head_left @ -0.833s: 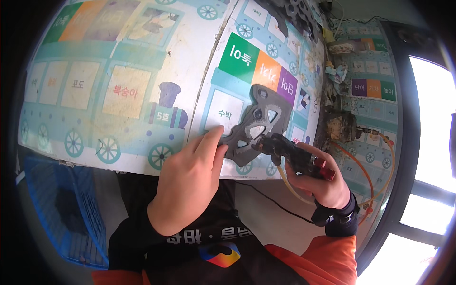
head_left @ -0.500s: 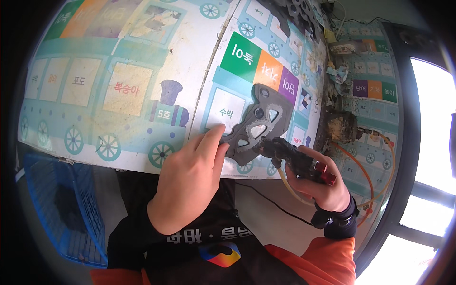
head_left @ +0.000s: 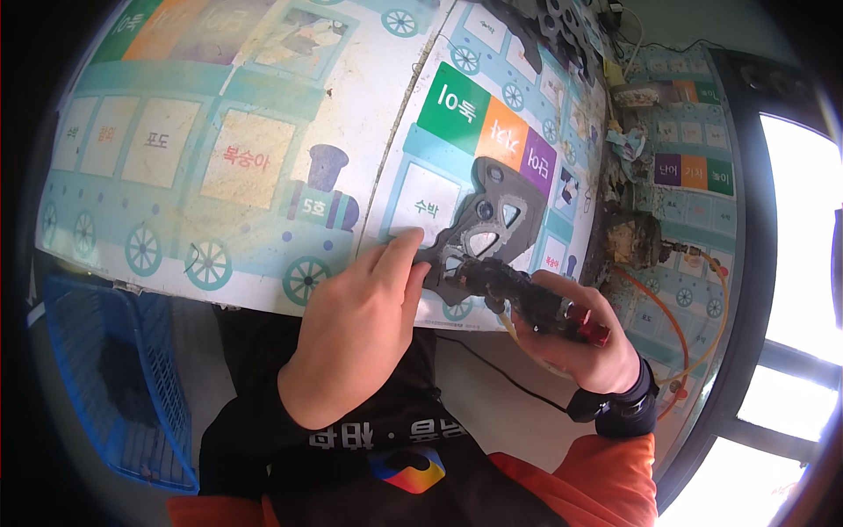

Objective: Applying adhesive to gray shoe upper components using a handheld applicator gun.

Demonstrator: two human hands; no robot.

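Note:
A flat dark grey plate (head_left: 520, 213) with rounded edges and several triangular cut-outs lies on the printed table sheet in front of me. My left hand (head_left: 356, 312) pinches its lower left end between thumb and fingers. In my right hand (head_left: 590, 347) is a dark, caked spray gun (head_left: 527, 297) with red knobs at its rear. Its nozzle points left, over the plate's lower part near the smallest cut-out. A thin yellowish hose drops from the gun, and the fingers under its handle are partly hidden.
More dark cut-out plates (head_left: 562, 35) lie at the table's far edge. A blue plastic basket (head_left: 118, 386) stands below the table at the left. To the right, a grimy crusted fixture (head_left: 634, 237) has orange and yellow hoses (head_left: 672, 307). A bright window (head_left: 795, 255) is beyond.
The spray gun in my right hand has moved left and slightly down along the plate, toward my left fingers. My left hand keeps its hold on the plate's end. The view has shifted slightly.

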